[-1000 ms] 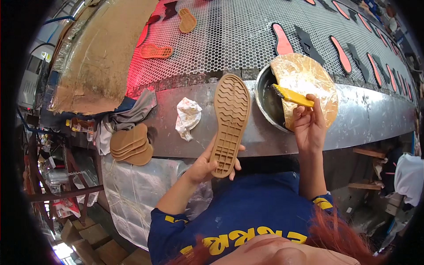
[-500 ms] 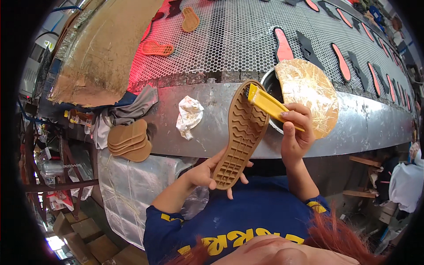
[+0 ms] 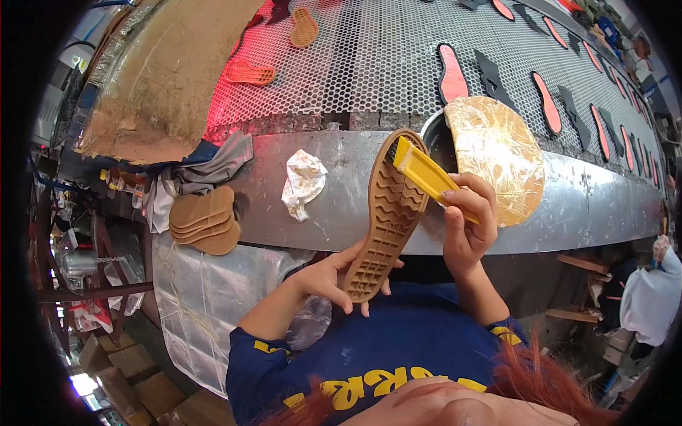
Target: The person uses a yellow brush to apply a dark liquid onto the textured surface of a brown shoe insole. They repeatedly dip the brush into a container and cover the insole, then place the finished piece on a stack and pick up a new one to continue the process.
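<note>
A tan shoe sole stands tilted before me, its wavy and gridded hollow side showing. My left hand holds it near the lower end, with fingertips coming out past the far edge. In my right hand is a brush with a yellow handle. The brush's head meets the sole near its top end, where the surface looks darker and wet. Just behind the brush sits a metal pot with a dark inside, partly covered by a round, tape-wrapped board.
A crumpled white cloth lies on the metal ledge. Left of it is a stack of tan soles. On the mesh conveyor beyond rest orange-lit soles, red insoles and black pieces. A worn cardboard sheet covers its left part.
My right hand has come slightly left and down with the brush, which stays at the sole's top end. The left hand keeps its hold on the sole. Insoles on the conveyor have shifted slightly.
</note>
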Demonstrator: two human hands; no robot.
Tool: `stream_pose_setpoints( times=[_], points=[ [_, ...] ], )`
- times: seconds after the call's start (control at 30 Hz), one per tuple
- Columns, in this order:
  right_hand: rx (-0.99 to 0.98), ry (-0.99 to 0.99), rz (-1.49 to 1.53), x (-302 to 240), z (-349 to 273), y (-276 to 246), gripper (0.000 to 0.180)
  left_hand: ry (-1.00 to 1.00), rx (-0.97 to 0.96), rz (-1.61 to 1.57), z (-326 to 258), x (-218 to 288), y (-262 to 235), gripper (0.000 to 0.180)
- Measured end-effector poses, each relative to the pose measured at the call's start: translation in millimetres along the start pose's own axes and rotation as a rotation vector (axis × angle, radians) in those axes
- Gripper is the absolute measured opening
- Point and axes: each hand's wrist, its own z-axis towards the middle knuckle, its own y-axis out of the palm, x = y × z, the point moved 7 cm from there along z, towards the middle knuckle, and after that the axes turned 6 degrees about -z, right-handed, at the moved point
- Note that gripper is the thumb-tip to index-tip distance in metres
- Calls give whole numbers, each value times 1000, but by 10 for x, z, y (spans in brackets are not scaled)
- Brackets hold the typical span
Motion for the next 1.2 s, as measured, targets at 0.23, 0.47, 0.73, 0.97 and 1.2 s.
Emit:
stream_pose_setpoints(
  times=[0.23, 0.47, 0.73, 0.97, 1.2],
  points=[
    [-23, -2, 5, -4, -19, 3, 16, 7, -19, 86, 8, 20, 13, 118],
    [-56, -12, -2, -29, -47, 20, 15, 8, -15, 106, 6, 24, -11, 119],
    [-144, -28, -1, -62, -83, 54, 14, 19, 25, 50, 12, 35, -43, 120],
    [-33, -10, 10, 38, -66, -41, 15, 30, -29, -76, 6, 52, -27, 122],
    [60, -22, -71, 34, -64, -69, 16, 49, 13, -91, 11, 47, -28, 124]
  ],
)
